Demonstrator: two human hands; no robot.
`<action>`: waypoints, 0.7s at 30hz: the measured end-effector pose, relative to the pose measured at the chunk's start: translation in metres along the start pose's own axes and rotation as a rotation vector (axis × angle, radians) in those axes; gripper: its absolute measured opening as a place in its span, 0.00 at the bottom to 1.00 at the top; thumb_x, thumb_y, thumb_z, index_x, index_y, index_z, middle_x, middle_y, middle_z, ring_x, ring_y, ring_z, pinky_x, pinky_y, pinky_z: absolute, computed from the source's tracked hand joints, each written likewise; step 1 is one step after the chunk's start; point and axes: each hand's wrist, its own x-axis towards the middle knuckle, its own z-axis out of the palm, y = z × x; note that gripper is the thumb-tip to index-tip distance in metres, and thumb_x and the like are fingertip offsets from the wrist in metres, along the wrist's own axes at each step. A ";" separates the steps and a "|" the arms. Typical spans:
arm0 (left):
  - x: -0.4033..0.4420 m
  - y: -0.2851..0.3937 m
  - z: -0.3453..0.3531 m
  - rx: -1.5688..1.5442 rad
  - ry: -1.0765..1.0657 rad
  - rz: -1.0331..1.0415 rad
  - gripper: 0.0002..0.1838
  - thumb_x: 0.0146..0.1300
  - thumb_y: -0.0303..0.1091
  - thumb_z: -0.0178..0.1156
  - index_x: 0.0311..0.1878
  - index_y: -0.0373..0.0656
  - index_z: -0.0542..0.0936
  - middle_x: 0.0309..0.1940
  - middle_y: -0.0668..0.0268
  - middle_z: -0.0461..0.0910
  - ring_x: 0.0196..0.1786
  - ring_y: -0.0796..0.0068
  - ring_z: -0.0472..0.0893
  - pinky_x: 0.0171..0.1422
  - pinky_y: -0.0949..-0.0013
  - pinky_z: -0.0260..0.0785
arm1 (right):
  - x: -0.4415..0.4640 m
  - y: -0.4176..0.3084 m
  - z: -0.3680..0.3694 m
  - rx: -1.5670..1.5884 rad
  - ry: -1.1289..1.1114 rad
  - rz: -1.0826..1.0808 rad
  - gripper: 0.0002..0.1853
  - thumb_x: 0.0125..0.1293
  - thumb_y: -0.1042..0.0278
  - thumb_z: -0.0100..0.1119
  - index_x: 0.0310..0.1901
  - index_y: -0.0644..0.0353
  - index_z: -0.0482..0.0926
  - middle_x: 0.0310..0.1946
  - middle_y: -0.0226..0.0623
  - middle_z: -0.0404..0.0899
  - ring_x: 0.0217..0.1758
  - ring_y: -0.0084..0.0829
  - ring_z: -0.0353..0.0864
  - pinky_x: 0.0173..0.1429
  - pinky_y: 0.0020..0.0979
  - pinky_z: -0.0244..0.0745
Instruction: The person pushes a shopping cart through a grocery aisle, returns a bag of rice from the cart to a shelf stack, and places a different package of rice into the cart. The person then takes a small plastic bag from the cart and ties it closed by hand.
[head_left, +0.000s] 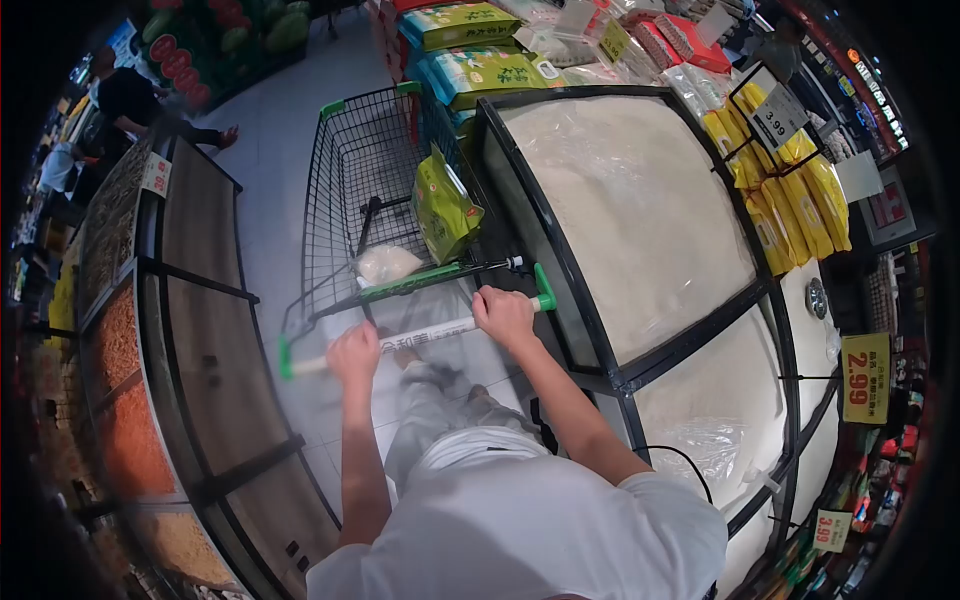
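Note:
Both of my hands grip the pale handle bar of a wire shopping cart (335,170) with green corner pieces. My left hand (354,353) is wrapped round the bar near its left end, and my right hand (503,314) closes on it toward the right end. Dark printing shows on the cart handle (430,335) between them. Inside the cart, a green printed bag (445,210) leans against the right side. A clear bag of something white (388,264) lies near the handle end.
Grain bins (620,210) under clear film stand close on my right. Lower bins (205,350) with orange contents beside them line the left. Green rice bags (480,70) are stacked ahead. The tiled aisle floor (275,140) runs forward. A person in dark clothes (130,100) is at far left.

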 end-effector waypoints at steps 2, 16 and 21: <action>0.004 -0.009 -0.011 0.017 0.000 0.002 0.20 0.66 0.41 0.55 0.19 0.43 0.80 0.22 0.59 0.81 0.24 0.52 0.79 0.34 0.54 0.68 | 0.002 -0.014 0.004 0.032 0.013 0.005 0.13 0.63 0.60 0.57 0.23 0.56 0.77 0.20 0.38 0.80 0.23 0.40 0.81 0.32 0.40 0.74; -0.125 0.067 -0.014 -0.011 -0.017 0.050 0.18 0.64 0.40 0.56 0.19 0.44 0.79 0.20 0.62 0.81 0.22 0.56 0.78 0.32 0.56 0.65 | -0.116 0.038 -0.069 0.059 0.034 0.051 0.11 0.60 0.59 0.56 0.29 0.56 0.82 0.23 0.39 0.83 0.25 0.40 0.82 0.36 0.40 0.73; -0.158 0.080 -0.027 -0.025 -0.060 0.131 0.18 0.65 0.40 0.56 0.19 0.44 0.78 0.21 0.62 0.80 0.23 0.56 0.79 0.31 0.56 0.65 | -0.147 0.043 -0.089 0.001 -0.033 0.095 0.14 0.59 0.55 0.56 0.29 0.56 0.83 0.23 0.41 0.83 0.27 0.41 0.82 0.38 0.40 0.73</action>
